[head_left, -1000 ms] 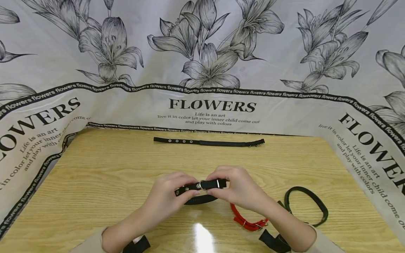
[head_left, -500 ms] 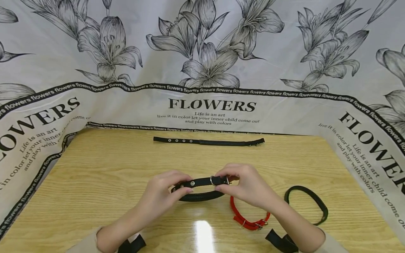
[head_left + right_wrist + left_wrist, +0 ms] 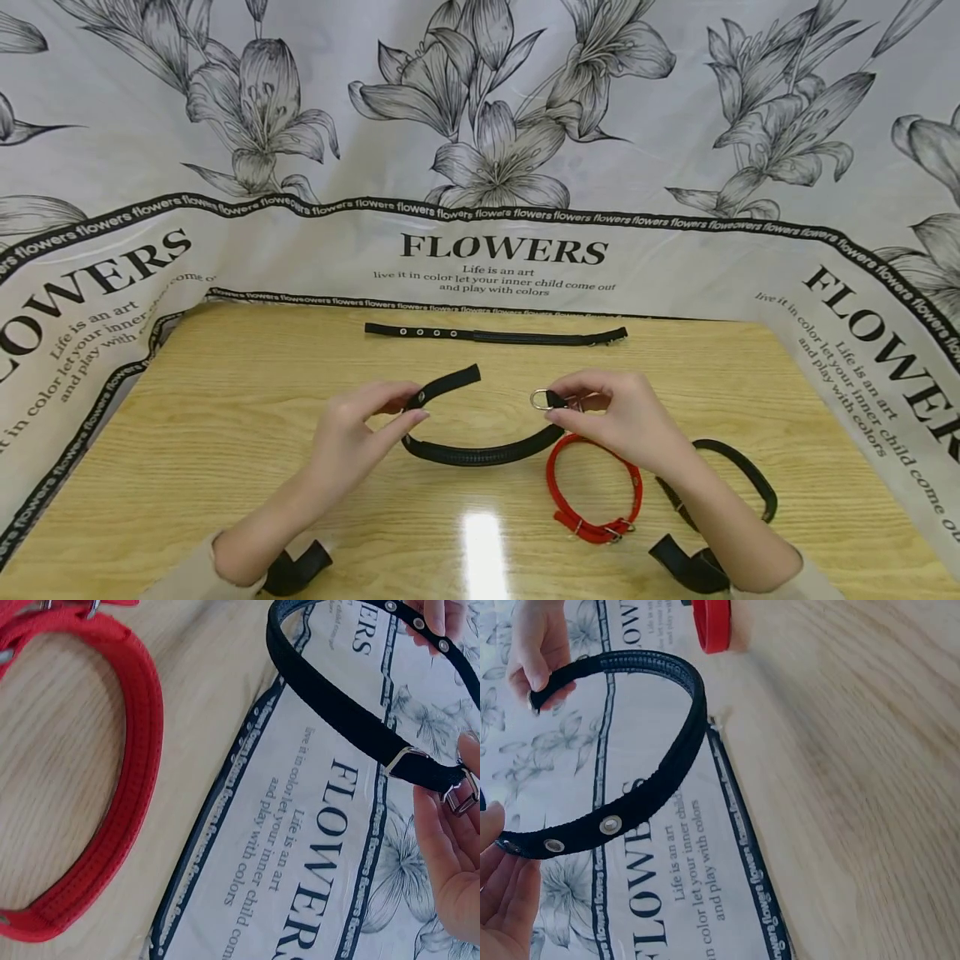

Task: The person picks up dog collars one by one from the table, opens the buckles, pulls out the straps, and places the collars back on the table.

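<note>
A black collar point(image 3: 483, 456) hangs curved between my two hands above the table, its ends apart. My left hand point(image 3: 358, 429) pinches the strap near its eyelets, and the plain tip sticks up past the fingers. At the buckle end, my right hand point(image 3: 618, 417) pinches the strap beside a metal D-ring point(image 3: 539, 400). In the right wrist view the silver buckle point(image 3: 463, 796) shows by the fingertips, with a metal loop point(image 3: 405, 759) further along the strap. Silver eyelets point(image 3: 610, 825) line the other end in the left wrist view.
A fastened red collar point(image 3: 551, 483) lies below my right hand. Right of it is another looped dark collar point(image 3: 757, 483), partly behind the forearm. A straight black collar point(image 3: 525, 339) lies along the back of the wooden table point(image 3: 247, 375). Flower-printed cloth point(image 3: 495, 275) borders the table.
The strap's tip has come out of the buckle end, and the collar now stands unfastened. My hands have moved apart and slightly up, the right one further right.
</note>
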Available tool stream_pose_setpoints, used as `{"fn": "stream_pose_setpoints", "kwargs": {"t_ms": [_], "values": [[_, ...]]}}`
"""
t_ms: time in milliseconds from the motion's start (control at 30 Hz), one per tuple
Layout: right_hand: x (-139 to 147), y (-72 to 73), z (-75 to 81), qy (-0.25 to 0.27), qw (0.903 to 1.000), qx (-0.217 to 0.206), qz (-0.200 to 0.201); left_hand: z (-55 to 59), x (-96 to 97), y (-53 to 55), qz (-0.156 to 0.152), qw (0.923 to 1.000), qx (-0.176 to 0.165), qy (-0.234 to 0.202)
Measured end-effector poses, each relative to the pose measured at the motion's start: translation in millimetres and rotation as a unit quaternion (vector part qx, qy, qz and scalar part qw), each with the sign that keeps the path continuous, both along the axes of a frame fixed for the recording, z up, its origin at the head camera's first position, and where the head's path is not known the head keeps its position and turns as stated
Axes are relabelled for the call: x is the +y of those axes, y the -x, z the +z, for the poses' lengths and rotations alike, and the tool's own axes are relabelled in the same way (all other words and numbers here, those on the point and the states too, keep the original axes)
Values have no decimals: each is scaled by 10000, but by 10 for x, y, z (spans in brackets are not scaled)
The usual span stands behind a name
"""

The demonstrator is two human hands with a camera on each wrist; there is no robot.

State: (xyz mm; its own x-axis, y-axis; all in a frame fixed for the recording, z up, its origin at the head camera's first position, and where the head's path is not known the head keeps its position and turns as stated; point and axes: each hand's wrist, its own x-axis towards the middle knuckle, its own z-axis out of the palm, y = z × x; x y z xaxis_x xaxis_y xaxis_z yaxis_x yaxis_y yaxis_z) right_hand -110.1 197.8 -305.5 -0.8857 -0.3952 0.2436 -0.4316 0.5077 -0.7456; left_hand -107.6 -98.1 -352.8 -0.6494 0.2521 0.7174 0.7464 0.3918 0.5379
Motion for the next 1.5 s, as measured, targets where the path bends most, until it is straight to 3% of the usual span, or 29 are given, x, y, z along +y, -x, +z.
{"fn": "stream_pose_setpoints", "kwargs": {"t_ms": [267,533,667,833,967,1000,1067,1200,1267,1367,1433,1500], "values": [[202,86,5,101,9972,-212,-709,22,-130,92,498,9971,-209,-544],[383,212,-52,199,9889,-90,-1467,-3,-261,214,1127,9805,-949,-1298],[479,297,-101,270,9814,-196,-1889,-8,-318,275,1277,9599,-1730,-1799],[591,394,-151,523,9695,-454,-2350,-12,-379,372,1457,9219,-2735,-2326],[679,464,-197,1606,9561,-904,-2277,-27,-423,465,1578,8942,-3300,-2582],[703,483,-213,2046,9485,-1070,-2170,-35,-432,488,1548,8867,-3416,-2705],[747,517,-243,2961,9243,-1434,-1936,-56,-450,538,1447,8703,-3606,-3025],[835,573,-296,4306,8608,-2187,-1604,-99,-478,629,1173,8253,-4012,-3797],[873,602,-317,4677,8314,-2569,-1553,-122,-493,672,1052,8034,-4238,-4050],[924,663,-357,5036,7914,-3103,-1546,-157,-511,731,882,7781,-4559,-4231],[945,708,-384,5126,7729,-3368,-1629,-183,-524,773,771,7618,-4765,-4320],[962,754,-412,5136,7615,-3555,-1731,-211,-534,815,690,7511,-4936,-4329]]}}
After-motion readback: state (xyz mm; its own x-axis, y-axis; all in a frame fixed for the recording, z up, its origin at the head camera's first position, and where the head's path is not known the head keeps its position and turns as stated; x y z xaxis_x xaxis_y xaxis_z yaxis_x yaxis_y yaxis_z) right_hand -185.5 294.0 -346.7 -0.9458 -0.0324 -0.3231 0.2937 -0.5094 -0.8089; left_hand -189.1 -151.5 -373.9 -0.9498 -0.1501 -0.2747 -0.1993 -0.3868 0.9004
